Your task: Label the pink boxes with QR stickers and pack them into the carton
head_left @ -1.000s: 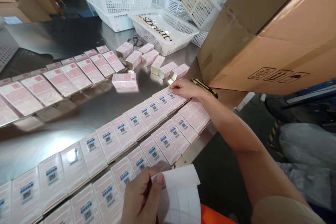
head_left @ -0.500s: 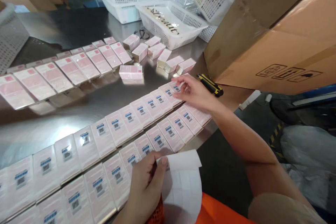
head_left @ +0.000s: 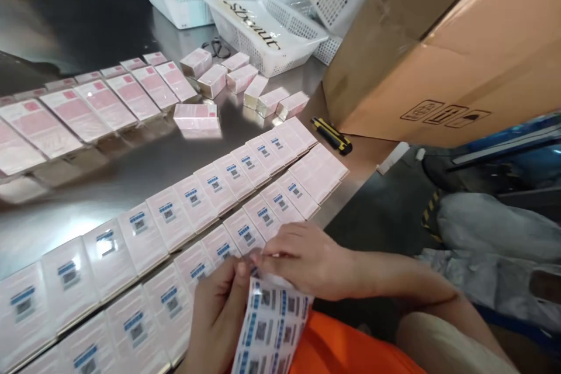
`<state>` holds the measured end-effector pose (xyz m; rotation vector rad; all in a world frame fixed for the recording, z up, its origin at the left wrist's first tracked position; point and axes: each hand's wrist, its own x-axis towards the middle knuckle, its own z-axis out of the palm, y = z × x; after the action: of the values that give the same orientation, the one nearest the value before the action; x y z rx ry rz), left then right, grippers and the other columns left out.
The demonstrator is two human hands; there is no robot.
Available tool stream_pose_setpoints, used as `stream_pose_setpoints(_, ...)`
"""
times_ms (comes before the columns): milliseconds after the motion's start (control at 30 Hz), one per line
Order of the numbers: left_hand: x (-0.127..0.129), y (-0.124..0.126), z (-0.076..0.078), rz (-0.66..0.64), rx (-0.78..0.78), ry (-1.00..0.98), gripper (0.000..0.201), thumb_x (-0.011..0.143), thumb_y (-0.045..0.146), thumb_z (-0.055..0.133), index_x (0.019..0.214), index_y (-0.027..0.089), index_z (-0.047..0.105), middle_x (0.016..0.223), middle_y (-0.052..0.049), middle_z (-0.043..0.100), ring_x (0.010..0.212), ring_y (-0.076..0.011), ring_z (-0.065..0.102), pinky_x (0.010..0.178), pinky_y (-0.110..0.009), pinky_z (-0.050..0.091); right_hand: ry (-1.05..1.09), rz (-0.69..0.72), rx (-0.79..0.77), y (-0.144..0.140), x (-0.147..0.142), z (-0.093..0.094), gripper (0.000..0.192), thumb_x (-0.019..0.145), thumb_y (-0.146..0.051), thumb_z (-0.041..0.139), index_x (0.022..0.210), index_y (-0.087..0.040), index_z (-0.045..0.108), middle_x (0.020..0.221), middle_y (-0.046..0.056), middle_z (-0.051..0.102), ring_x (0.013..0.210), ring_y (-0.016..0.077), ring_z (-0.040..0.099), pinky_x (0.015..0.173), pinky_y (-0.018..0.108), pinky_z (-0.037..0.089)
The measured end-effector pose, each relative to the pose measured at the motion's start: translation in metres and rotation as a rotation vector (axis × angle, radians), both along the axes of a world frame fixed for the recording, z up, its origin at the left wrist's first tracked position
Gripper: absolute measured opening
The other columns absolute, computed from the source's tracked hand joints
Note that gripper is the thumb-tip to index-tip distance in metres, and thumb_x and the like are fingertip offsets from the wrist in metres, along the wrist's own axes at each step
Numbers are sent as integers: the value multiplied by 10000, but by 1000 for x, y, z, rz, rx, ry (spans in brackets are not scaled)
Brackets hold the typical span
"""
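Note:
A sheet of QR-code stickers hangs printed side up over my lap. My left hand pinches its upper left edge between thumb and fingers. At the sheet's top edge my right hand is closed, fingertips close to my left thumb; whether a single sticker is between them is hidden. Two slanting rows of pink-white boxes lie beyond my hands. Most boxes in the back row and the front row bear a blue-and-black QR sticker. Plain boxes lie at the right end.
Another row of pink boxes stands at the back left, with several loose boxes beside it. A yellow-black utility knife lies by a large carton. White plastic baskets and black scissors are farther back.
My right hand has come back from the far end of the back row to the sheet. The sheet has turned from its white back to its printed face.

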<state>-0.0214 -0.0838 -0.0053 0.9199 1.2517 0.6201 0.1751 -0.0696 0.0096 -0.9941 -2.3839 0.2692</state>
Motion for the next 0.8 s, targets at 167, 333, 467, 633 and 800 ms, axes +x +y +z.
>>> stream_pose_setpoints(167, 1, -1, -1, 14, 61, 83, 536, 813, 696, 625, 664, 182, 591, 546, 17, 510, 525, -121, 426, 507, -232, 320, 260, 0, 26, -18, -6, -23, 170, 953, -198, 617, 1082, -140, 712, 946, 55, 749, 849, 126, 676, 777, 241, 521)
stream_pose_setpoints(333, 1, 1, 0, -56, 15, 5, 435, 783, 621, 703, 755, 191, 638, 608, 14, 585, 556, -133, 503, 532, -227, 370, 367, 66, -172, -17, 3, -23, 187, 1003, -232, 540, 1008, -174, 718, 958, 68, 735, 937, 120, 663, 915, 246, 521)
stream_pose_setpoints(467, 0, 2, 0, -88, 6, -41, 427, 776, 610, 716, 783, 189, 645, 674, 0, 611, 638, -158, 552, 586, -235, 415, 318, 93, -279, -11, 9, -23, 150, 990, -200, 564, 988, -173, 711, 945, 60, 718, 969, 120, 635, 971, 261, 496)
stream_pose_setpoints(633, -1, 1, -5, -59, 12, 4, 484, 771, 653, 700, 694, 186, 600, 579, 24, 530, 540, -118, 462, 518, -212, 360, 152, 248, -262, -9, 3, -29, 96, 956, -254, 647, 978, -201, 724, 952, 40, 733, 1003, 122, 640, 997, 253, 466)
stream_pose_setpoints(800, 0, -1, -6, -59, 31, 77, 502, 789, 681, 659, 718, 187, 609, 516, 31, 506, 477, -107, 448, 480, -205, 340, 496, 275, -413, 0, 31, -2, 165, 946, -321, 672, 897, -168, 709, 932, 71, 702, 958, 130, 646, 923, 259, 501)
